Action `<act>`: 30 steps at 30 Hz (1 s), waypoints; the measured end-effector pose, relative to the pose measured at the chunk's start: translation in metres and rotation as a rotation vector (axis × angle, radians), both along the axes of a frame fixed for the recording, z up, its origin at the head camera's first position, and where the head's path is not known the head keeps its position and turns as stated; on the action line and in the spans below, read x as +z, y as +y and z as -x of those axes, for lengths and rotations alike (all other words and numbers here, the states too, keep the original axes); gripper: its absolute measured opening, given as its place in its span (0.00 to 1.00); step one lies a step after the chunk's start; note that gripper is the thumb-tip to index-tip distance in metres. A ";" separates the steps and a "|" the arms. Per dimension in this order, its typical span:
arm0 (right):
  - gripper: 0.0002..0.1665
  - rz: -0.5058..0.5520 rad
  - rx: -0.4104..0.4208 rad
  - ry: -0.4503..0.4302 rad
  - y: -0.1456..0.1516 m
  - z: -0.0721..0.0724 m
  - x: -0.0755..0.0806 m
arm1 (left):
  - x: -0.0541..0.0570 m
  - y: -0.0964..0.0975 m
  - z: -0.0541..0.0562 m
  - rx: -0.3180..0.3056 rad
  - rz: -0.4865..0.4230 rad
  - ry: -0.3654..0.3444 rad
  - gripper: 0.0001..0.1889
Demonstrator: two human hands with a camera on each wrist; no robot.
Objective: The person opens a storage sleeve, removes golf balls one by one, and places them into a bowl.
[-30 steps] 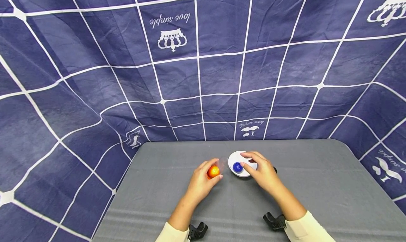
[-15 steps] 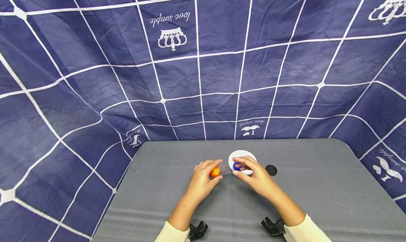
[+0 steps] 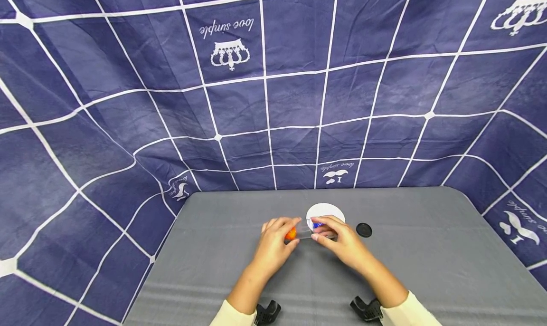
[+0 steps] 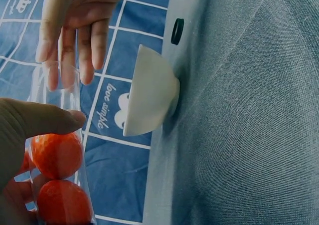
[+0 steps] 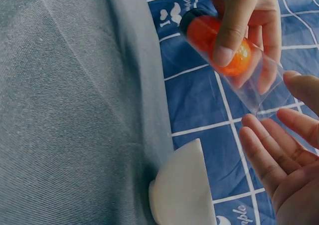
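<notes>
My left hand (image 3: 273,247) grips a clear plastic tube (image 4: 57,98), its thumb laid along the side. Orange balls (image 4: 57,155) sit stacked inside, and a black cap (image 5: 187,19) covers the tube's lower end. The tube leans with its uncapped end toward my right hand (image 5: 286,157). That hand's extended fingertips and thumb are right at the tube's rim, and the wrist views show no ball between them. In the head view, a blue ball (image 3: 317,225) shows at the white bowl (image 3: 326,209), partly hidden behind the right fingers.
A round black lid (image 3: 364,230) lies on the grey table (image 3: 410,250) right of the bowl. A blue cloth (image 3: 299,98) with white lines hangs behind and at both sides. Black wrist mounts (image 3: 268,312) sit by the sleeves.
My right hand has moved left from over the bowl to the tube's open end, uncovering the black lid. The left hand has shifted slightly right with the tube, which has tilted toward the right hand.
</notes>
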State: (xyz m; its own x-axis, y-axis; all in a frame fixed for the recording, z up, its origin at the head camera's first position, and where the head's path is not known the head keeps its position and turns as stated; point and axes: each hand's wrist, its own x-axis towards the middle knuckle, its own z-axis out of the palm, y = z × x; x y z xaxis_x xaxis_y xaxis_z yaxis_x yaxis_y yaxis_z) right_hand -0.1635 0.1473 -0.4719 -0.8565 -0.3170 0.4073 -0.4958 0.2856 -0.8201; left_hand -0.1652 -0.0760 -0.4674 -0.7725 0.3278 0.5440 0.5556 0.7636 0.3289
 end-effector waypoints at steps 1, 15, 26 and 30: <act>0.25 0.001 0.003 -0.005 0.000 0.000 -0.001 | 0.000 0.000 0.000 0.000 0.009 0.007 0.30; 0.27 0.125 0.050 -0.079 -0.004 0.003 -0.012 | 0.003 0.001 0.002 0.010 0.117 0.134 0.30; 0.28 0.218 0.086 -0.137 -0.007 0.004 -0.023 | 0.006 0.003 0.002 0.064 0.204 0.100 0.30; 0.27 0.227 0.071 -0.158 -0.008 0.004 -0.024 | 0.005 0.003 0.002 0.075 0.224 0.132 0.29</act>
